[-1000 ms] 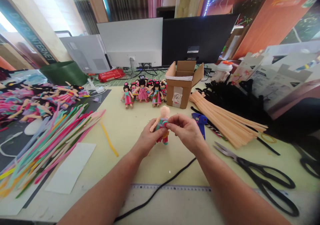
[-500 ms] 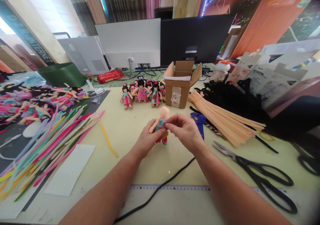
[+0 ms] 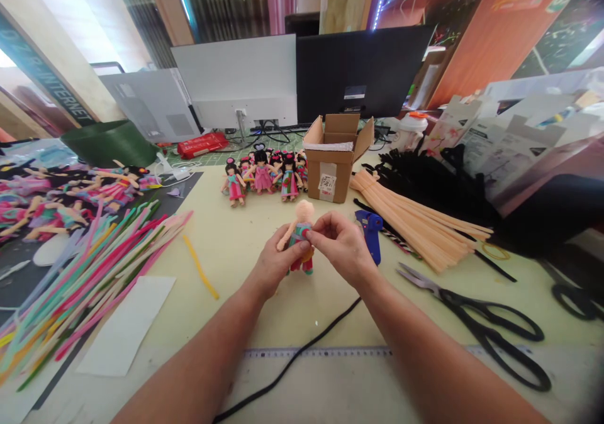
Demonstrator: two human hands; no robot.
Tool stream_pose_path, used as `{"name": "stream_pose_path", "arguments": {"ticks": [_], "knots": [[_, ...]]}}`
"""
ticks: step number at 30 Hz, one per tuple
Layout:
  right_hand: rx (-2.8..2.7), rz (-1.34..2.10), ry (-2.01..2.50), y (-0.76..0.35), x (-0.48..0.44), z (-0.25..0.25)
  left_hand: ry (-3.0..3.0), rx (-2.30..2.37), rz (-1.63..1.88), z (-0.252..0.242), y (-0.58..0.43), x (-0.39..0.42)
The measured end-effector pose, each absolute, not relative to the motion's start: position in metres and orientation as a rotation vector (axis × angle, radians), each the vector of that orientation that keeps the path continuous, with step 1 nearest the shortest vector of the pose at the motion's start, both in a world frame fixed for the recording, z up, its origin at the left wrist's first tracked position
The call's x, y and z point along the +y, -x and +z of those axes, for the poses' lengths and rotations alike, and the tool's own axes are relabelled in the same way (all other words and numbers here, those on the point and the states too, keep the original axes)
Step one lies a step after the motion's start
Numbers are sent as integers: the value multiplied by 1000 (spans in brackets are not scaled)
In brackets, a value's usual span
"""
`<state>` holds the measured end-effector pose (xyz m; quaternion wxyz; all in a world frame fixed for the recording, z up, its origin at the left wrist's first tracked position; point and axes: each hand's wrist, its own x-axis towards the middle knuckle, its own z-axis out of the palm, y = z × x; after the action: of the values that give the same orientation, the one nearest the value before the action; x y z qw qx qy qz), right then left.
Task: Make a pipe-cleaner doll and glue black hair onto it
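A small pipe-cleaner doll (image 3: 300,230) with a bare peach head and a teal and pink body stands upright above the yellow table (image 3: 236,248). My left hand (image 3: 271,265) grips its body from the left. My right hand (image 3: 342,248) pinches the doll's waist from the right, fingers closed on it. Both hands meet at the table's middle.
Several finished dolls (image 3: 264,175) stand behind, beside an open cardboard box (image 3: 334,160). Coloured pipe cleaners (image 3: 89,267) lie left, peach ones (image 3: 419,223) right. A blue glue gun (image 3: 370,229), black scissors (image 3: 486,326), a black cable (image 3: 292,361) and a ruler (image 3: 330,352) lie near.
The view has drifted a little, so everything sits slightly further left. My hands keep the same hold on the doll.
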<state>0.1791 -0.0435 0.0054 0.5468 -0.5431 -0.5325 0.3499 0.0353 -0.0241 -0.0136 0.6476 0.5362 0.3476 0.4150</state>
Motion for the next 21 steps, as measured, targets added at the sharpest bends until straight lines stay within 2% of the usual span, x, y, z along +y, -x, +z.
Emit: {"name": "stream_pose_path", "arguments": {"ticks": [8,21], "knots": [[-1200,953,1180,-184,-43,9,-1078,771,957,-16,-35,-24],[-1244,874,1264,-184,-45,6,-1136,781,926,-19,-35,-23]]}}
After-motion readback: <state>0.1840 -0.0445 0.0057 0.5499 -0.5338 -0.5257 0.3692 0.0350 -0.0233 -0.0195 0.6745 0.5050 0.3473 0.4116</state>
